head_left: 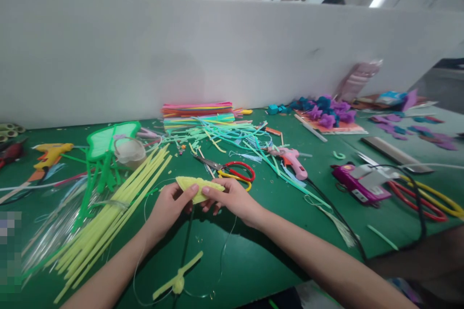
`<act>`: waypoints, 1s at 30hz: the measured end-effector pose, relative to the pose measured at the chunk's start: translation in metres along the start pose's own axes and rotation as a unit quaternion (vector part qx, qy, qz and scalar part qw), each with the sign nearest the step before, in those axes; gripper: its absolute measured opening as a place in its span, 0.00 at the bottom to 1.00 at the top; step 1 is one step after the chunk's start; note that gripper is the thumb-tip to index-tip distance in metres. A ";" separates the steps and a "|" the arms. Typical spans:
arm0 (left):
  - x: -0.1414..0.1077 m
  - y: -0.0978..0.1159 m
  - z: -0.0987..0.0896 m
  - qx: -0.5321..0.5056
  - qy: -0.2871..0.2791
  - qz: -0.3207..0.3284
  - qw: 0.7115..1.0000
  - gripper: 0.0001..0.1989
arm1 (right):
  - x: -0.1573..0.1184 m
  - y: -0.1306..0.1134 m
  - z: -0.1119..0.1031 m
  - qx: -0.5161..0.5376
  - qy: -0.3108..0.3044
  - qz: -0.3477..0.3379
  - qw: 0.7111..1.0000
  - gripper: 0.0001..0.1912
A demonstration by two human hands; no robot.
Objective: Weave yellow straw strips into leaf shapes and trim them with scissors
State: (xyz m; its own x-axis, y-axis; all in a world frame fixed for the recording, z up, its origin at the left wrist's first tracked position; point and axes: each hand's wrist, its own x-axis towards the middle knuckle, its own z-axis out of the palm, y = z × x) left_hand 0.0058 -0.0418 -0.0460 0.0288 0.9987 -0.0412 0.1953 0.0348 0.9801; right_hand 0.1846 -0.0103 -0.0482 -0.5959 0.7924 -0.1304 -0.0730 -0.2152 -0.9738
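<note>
Pinching a yellow fuzzy piece (198, 182) in the head view, the left hand (168, 204) and right hand (237, 199) hold it above the green table (253, 263), thumbs uppermost. Presumably light, soft and easily bent, it is best held gently near its ends.

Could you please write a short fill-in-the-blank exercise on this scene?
The left hand and right hand hold a ____ piece.
The scissors just beyond the hands have yellow and ____ handles.
The glue gun right of those scissors is mainly ____.
The tabletop is ____.

Missing words: yellow; red; pink; green.
</note>
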 end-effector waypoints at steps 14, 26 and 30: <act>-0.003 0.000 0.000 -0.151 -0.072 -0.036 0.985 0.14 | -0.005 -0.005 0.002 0.012 -0.022 -0.012 1.000 0.17; -0.004 0.006 -0.002 -0.175 -0.054 -0.023 0.983 0.13 | -0.005 -0.009 0.001 0.026 -0.022 -0.003 0.999 0.19; -0.002 -0.003 -0.006 -0.114 -0.033 0.005 0.993 0.13 | -0.005 -0.010 0.001 0.006 -0.042 0.004 0.999 0.19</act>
State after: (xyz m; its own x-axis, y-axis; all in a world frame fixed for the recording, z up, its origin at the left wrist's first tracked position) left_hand -0.0010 -0.0435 -0.0471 0.0957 0.9948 -0.0358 -0.0328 0.0391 0.9987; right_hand 0.1881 -0.0126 -0.0375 -0.6611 0.7402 -0.1227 -0.0769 -0.2295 -0.9703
